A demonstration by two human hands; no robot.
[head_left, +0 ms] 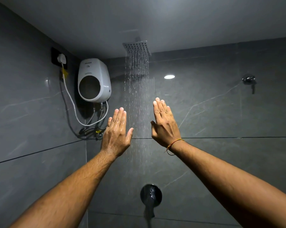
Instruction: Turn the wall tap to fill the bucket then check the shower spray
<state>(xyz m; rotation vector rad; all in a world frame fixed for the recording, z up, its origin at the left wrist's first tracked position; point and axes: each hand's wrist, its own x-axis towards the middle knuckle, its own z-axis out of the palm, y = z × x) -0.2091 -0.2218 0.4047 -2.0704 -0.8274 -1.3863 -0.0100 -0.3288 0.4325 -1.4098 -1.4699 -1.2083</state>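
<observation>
A square metal shower head (137,47) hangs from the ceiling and sprays water (137,99) straight down. My left hand (116,130) and my right hand (164,123) are raised flat, backs toward me, one on each side of the falling water. Both hold nothing; the fingers lie together and the thumbs stick out. My left hand glistens wet. A red thread is tied around my right wrist. The round dark wall tap (150,195) sits low on the wall below the spray, with water running from its spout. The bucket is out of view.
A white water heater (93,80) hangs in the left corner, with hoses below it and a white cord up to a plug (62,58) in a black socket. A second chrome valve (249,79) is mounted on the right. Grey tiled walls enclose the space.
</observation>
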